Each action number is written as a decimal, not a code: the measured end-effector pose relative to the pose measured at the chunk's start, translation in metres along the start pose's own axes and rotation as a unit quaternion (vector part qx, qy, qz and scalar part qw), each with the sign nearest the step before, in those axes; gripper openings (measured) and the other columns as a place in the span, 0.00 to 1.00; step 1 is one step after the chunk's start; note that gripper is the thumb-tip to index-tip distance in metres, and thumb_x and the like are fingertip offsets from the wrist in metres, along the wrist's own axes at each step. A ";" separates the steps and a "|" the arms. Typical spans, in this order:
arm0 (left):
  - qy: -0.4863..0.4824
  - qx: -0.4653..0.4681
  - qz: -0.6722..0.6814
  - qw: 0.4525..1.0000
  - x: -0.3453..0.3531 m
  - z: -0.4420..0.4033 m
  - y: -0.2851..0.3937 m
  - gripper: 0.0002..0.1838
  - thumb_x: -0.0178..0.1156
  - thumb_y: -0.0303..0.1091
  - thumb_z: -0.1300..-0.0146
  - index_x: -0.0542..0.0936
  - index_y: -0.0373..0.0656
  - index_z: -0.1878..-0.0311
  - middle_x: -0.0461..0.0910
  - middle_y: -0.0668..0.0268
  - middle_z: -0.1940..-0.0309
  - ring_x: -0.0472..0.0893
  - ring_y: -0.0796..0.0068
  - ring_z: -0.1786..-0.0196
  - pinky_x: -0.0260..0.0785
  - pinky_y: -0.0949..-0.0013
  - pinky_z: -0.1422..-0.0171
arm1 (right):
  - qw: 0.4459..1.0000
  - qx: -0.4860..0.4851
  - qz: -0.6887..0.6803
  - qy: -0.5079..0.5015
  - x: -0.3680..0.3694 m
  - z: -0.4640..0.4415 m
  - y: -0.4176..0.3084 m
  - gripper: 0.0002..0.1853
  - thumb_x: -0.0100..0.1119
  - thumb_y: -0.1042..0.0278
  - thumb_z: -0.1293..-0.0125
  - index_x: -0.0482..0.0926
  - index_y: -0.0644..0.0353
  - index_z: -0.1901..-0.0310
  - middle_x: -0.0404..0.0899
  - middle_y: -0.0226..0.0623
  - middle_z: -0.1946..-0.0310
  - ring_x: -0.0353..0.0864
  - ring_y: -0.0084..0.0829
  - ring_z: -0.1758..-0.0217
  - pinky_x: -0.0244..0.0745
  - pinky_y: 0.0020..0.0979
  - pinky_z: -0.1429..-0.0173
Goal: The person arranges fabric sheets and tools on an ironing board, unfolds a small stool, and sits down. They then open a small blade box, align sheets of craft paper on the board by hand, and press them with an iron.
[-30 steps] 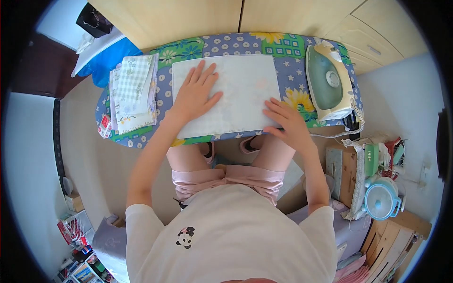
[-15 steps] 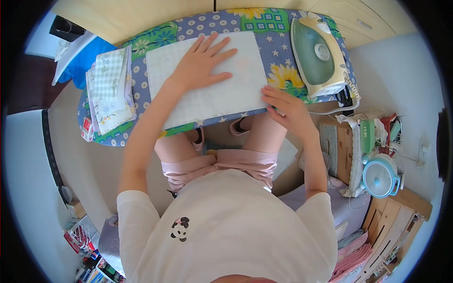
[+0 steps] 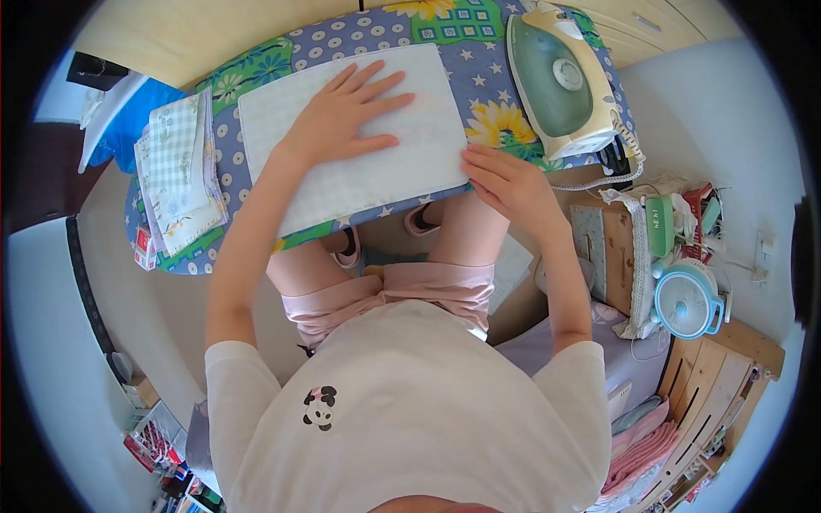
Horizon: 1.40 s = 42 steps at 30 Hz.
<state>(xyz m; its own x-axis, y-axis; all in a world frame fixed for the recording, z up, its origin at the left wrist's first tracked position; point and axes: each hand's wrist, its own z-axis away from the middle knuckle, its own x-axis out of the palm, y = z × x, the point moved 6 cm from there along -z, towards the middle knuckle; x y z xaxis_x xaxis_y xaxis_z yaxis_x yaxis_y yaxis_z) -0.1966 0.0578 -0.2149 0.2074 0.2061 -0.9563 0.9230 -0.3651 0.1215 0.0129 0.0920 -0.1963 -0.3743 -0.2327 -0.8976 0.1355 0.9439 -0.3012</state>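
A white rectangular cloth (image 3: 402, 158) lies flat on the patterned ironing board (image 3: 342, 38). My left hand (image 3: 346, 115) rests palm down on the cloth's upper middle, fingers spread. At the cloth's right edge is my right hand (image 3: 509, 184), its fingers held close together with the tips on the edge; whether they pinch the cloth is hard to tell. The green and cream iron (image 3: 556, 81) stands to the right on the board. A stack of folded printed cloths (image 3: 178, 171) lies at the board's left end.
A small red and white box (image 3: 144, 248) sits at the board's left edge. The iron's cord (image 3: 599, 181) hangs at the right. Beyond it are a blue fan (image 3: 687, 299) and a green box (image 3: 659, 226). A blue bag (image 3: 141, 111) is at the upper left.
The view has shifted, so the board appears higher and further left. My left hand has moved right across the cloth. My right hand has drawn back to the cloth's edge, its fingers closer together.
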 end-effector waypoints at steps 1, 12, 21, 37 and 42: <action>0.000 0.000 0.000 1.000 0.000 0.000 0.000 0.28 0.52 0.56 0.42 0.69 0.60 0.39 0.60 0.68 0.34 0.55 0.60 0.31 0.43 0.56 0.27 | 0.999 -0.023 0.036 -0.002 0.000 0.000 -0.003 0.17 0.61 0.76 0.55 0.77 0.60 0.59 0.77 0.35 0.53 0.76 0.34 0.47 0.75 0.31 0.49; -0.010 -0.011 0.040 0.999 -0.002 0.001 -0.002 0.26 0.54 0.45 0.41 0.68 0.58 0.38 0.57 0.67 0.33 0.52 0.59 0.30 0.40 0.56 0.26 | 0.996 -0.048 0.077 0.019 -0.001 -0.002 -0.005 0.13 0.54 0.74 0.53 0.77 0.60 0.62 0.78 0.34 0.56 0.78 0.33 0.50 0.76 0.30 0.52; 0.002 -0.004 0.036 0.999 0.000 0.001 -0.004 0.25 0.51 0.49 0.39 0.68 0.59 0.38 0.60 0.68 0.34 0.54 0.59 0.30 0.41 0.56 0.27 | 0.995 -0.030 0.092 0.004 -0.002 -0.001 -0.006 0.14 0.54 0.75 0.54 0.75 0.60 0.61 0.77 0.34 0.53 0.78 0.33 0.51 0.78 0.29 0.56; 0.000 -0.001 0.014 1.000 0.000 0.001 -0.003 0.27 0.52 0.55 0.41 0.68 0.61 0.38 0.59 0.69 0.33 0.53 0.60 0.30 0.41 0.56 0.27 | 0.994 -0.050 0.097 0.013 -0.002 0.002 -0.011 0.16 0.55 0.76 0.55 0.74 0.62 0.60 0.76 0.37 0.52 0.77 0.35 0.49 0.79 0.28 0.58; 0.000 0.003 0.002 1.000 0.000 0.002 -0.002 0.28 0.52 0.56 0.42 0.67 0.62 0.38 0.58 0.70 0.33 0.53 0.60 0.30 0.41 0.56 0.27 | 0.993 -0.056 0.099 0.019 0.000 0.003 -0.011 0.16 0.55 0.76 0.55 0.74 0.62 0.60 0.76 0.37 0.52 0.77 0.35 0.49 0.79 0.29 0.58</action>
<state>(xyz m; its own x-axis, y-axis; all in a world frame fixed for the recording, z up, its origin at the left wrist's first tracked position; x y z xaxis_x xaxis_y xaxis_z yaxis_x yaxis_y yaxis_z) -0.1992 0.0571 -0.2153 0.2114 0.2046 -0.9558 0.9198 -0.3723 0.1237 0.0147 0.0812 -0.1942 -0.3843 -0.0324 -0.9226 0.1088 0.9908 -0.0801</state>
